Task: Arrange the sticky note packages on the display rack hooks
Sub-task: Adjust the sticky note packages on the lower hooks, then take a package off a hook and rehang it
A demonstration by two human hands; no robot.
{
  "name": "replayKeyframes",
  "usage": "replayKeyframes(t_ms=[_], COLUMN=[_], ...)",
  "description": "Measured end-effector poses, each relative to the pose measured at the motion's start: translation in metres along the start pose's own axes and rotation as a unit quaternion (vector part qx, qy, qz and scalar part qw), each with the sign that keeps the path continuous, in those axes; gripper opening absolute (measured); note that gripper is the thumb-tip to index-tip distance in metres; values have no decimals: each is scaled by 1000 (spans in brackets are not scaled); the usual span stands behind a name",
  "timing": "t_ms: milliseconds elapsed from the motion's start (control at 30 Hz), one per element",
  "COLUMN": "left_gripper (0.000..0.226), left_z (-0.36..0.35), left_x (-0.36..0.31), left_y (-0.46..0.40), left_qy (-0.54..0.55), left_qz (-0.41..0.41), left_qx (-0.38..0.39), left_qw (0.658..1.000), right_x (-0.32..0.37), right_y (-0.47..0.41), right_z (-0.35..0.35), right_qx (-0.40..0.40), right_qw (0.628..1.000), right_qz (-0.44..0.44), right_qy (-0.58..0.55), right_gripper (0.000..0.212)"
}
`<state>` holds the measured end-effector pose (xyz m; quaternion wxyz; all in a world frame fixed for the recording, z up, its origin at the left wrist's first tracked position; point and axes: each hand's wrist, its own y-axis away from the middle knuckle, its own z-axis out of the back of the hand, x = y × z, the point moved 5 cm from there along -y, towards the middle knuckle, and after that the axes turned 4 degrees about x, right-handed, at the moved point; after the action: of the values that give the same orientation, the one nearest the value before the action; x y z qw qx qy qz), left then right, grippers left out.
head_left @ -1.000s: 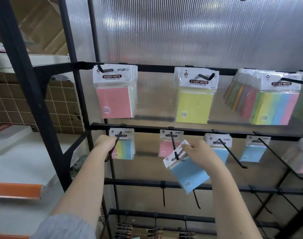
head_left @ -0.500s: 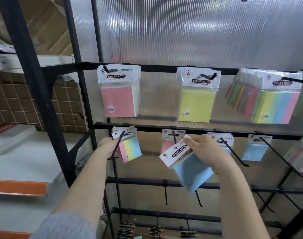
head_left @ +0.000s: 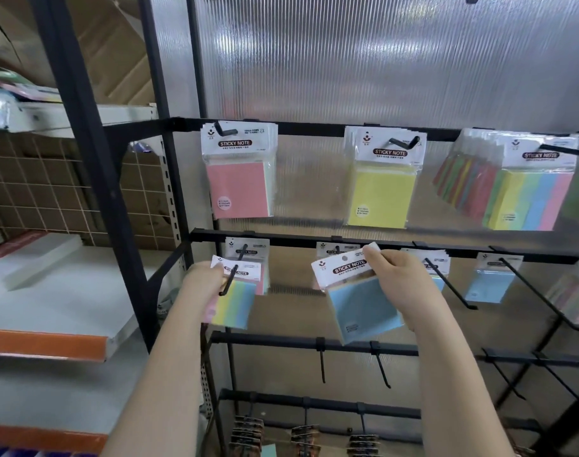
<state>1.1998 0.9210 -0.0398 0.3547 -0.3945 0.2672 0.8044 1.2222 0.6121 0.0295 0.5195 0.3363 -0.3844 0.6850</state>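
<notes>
The right hand [head_left: 400,278] is pinching a blue pack [head_left: 357,291] by its header, tilted, in front of the rack's middle bar [head_left: 298,237], its hole lying just left of the fingers. The left hand [head_left: 205,282] is gripping a rainbow pack [head_left: 235,298] at the leftmost hook [head_left: 232,275], its tip through the header.

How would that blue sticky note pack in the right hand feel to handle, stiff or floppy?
Probably light: the right hand holds the blue sticky note package up by its white header card alone. The pad looks flat and fairly stiff, hanging tilted without sagging. Its clear wrapper may be a bit slippery.
</notes>
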Motion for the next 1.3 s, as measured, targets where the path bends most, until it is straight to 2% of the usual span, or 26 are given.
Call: replayKeyframes(t_ms=[167, 367, 500, 600, 800, 900, 1067, 1300], left_gripper=[26, 28, 37, 32, 34, 32, 29, 37], left_z=[14, 29, 35, 33, 16, 6, -21, -72], left_x=[6, 0, -3, -6, -19, -32, -67, -127], left_y=[31, 61, 78, 93, 122, 131, 143, 169], left_qy=[-76, -105, -98, -112, -101, -101, -112, -100], left_qz=[-41, -48, -66, -84, -116, -131, -171, -225], left_qx=[7, 17, -3, -2, 22, 27, 31, 12], left_qw=[996, 993, 993, 990, 988, 986, 978, 969], right_x=[0, 3, 6, 5, -7, -16, -34, -67], right_y=[7, 17, 32, 47, 74, 84, 91, 89], right_z=[-2, 0, 9, 16, 38, 57, 94, 164], right_qx=[-33, -58, -84, -100, -135, -157, -199, -286], right_qw=[998, 993, 991, 990, 986, 983, 970, 945], right_qz=[-30, -52, -38, -32, -41, -45, -39, -27], right_qy=[-38, -88, -98, -95, -89, -83, -134, -157], right_gripper=[45, 25, 38, 44, 49, 45, 38, 33])
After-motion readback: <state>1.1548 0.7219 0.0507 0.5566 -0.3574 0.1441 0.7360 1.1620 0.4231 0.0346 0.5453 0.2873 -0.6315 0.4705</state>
